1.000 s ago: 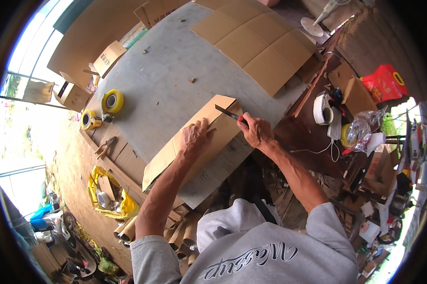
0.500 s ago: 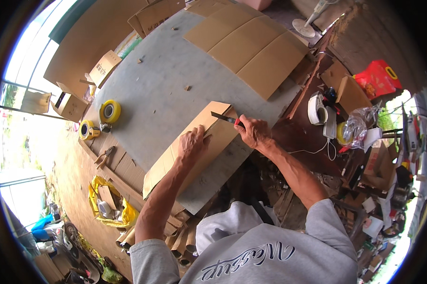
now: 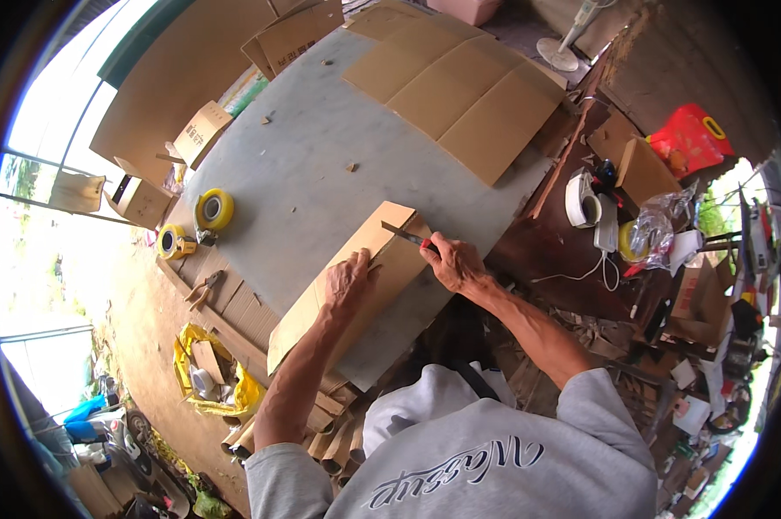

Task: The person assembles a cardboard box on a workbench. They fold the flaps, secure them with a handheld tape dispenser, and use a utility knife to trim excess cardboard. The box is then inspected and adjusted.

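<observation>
The left hand lies on the folded cardboard, its fingers loosely bent and partly open, gripping nothing clearly. The right hand's fingers are closed around a red-handled knife, blade over the cardboard's far end. The cardboard sits at the gray table's near edge; tape dispensers stand left.

Daylight glare washes out left; fisheye rim black, edges bowed (far-right clutter seemingly soft).

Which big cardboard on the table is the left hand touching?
The long, narrow cardboard piece: the left hand rests on it. The wide, creased cardboard sheet lies farther away, untouched.
</observation>
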Available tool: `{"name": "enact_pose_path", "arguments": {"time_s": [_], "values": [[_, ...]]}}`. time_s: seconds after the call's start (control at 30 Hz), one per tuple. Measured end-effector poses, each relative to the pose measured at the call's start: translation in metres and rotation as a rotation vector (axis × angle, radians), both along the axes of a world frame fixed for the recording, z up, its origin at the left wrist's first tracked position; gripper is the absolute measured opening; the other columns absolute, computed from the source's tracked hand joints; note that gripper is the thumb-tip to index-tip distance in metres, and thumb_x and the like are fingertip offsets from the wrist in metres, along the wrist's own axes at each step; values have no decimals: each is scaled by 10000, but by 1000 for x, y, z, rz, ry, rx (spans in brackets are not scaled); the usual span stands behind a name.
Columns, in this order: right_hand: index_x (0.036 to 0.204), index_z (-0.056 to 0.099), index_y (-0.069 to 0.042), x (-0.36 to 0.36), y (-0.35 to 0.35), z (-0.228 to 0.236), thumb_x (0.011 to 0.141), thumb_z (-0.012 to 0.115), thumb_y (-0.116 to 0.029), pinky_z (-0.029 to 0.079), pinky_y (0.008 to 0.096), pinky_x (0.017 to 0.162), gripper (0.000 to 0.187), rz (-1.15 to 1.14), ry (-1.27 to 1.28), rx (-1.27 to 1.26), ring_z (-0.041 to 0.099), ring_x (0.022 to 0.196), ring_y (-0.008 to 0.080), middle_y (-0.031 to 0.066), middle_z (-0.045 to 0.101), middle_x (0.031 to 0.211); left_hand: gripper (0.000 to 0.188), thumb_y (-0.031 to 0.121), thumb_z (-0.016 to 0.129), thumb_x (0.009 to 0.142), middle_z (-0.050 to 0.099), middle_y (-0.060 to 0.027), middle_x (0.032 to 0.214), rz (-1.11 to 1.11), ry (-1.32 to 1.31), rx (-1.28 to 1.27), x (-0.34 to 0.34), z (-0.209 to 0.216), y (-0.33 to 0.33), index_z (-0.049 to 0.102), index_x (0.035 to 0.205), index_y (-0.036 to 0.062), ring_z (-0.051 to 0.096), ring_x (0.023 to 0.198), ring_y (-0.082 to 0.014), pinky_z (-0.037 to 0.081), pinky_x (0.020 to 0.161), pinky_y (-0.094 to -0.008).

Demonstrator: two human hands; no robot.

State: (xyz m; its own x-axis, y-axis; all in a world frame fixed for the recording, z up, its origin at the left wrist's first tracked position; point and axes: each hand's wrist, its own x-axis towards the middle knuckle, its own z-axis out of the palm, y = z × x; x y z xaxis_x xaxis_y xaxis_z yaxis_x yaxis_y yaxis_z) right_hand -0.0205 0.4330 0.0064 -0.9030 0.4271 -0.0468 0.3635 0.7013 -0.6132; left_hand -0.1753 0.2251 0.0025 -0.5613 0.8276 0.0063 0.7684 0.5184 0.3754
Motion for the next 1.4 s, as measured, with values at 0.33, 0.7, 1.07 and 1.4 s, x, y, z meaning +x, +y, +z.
{"name": "enact_pose_path", "arguments": {"time_s": [0.33,0.7,1.07,1.4], "values": [[1039,582,-61,-5,-5,1,1035,542,-384,543,545,661,326,-22,-55,-65,694,778,462,243,701,790,355,318,684,933,696,-205,936,-10,-33,-46,0,6,1,596,1094,14,698,812,-402,546,708,-501],[1011,573,-63,-7,-5,-1,1020,577,-364,558,521,640,302,-2,-68,46,707,745,428,224,703,761,373,308,691,919,696,-194,919,-1,-11,-43,2,2,-1,606,1125,9,698,789,-396,545,696,-500],[1007,571,-53,-7,1,-10,990,622,-385,575,495,636,336,13,1,121,718,734,399,209,704,781,386,297,710,899,700,-189,935,-21,-8,-36,-3,-1,-1,608,1145,17,701,790,-386,549,700,-500],[1030,586,-71,-3,-1,10,998,607,-370,556,506,654,301,-58,-35,152,706,736,402,168,714,813,366,283,717,893,695,-191,933,-35,-22,16,-4,-3,0,585,1113,21,697,792,-399,547,701,-505]]}}
